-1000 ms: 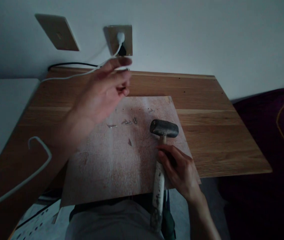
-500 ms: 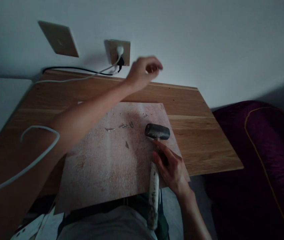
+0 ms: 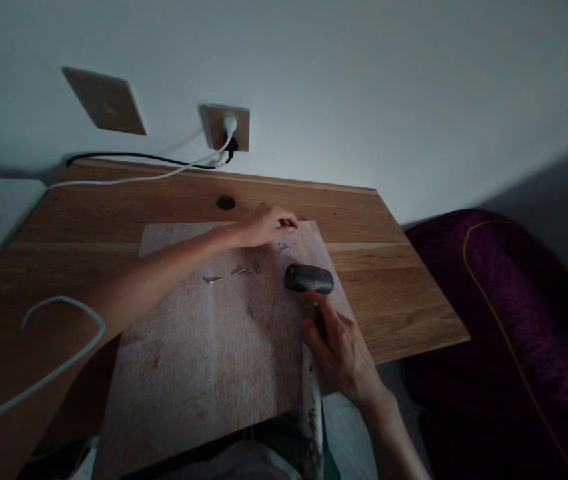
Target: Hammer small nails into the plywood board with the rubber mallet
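Hammer handle [image 3: 311, 387] runs off bottom edge

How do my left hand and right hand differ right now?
The left hand reaches out to the board's far edge, fingers curled down beside loose nails. The right hand sits close to the body, wrapped round the hammer handle. Whether the left hand pinches anything is unclear, while the right hand plainly grips. Both are bare, at the same board.
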### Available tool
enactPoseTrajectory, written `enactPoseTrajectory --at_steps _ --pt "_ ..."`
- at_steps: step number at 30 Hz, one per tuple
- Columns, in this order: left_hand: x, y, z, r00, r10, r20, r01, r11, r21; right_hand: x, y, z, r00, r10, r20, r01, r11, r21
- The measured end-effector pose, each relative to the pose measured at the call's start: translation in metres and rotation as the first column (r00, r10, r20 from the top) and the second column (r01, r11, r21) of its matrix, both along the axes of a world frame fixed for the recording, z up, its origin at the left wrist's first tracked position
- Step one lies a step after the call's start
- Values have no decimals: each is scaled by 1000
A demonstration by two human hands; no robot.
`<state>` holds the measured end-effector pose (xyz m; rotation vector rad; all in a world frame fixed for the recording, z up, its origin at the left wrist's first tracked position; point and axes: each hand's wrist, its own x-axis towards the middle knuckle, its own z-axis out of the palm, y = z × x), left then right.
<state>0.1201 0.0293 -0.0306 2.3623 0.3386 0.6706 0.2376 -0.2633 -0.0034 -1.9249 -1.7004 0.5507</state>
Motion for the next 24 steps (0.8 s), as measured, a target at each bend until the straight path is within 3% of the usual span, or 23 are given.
enactPoseTrajectory --at_steps 3,6,9,11,16,24 --pt "-7 -1 -5 999 13 32 -11 997 -80 -3 3 -3 980 -141 -141 142 990 1" --pt "-7 -2 -8 999 13 50 -8 994 -110 0 3 -11 871 -290 -397 292 955 -57" --pt "-1 -2 -5 999 -18 41 21 998 -63 6 2 -16 718 -350 -602 325 933 -154" --pt "6 -1 1 999 -36 28 37 999 -23 9 4 -15 666 -357 -655 300 932 -204" --pt "19 -4 7 998 -44 44 45 999 -22 8 12 -4 701 -354 -619 258 935 -242" --pt "15 -12 -13 998 -53 46 55 998 -29 8 9 -7 773 -331 -542 262 943 -203"
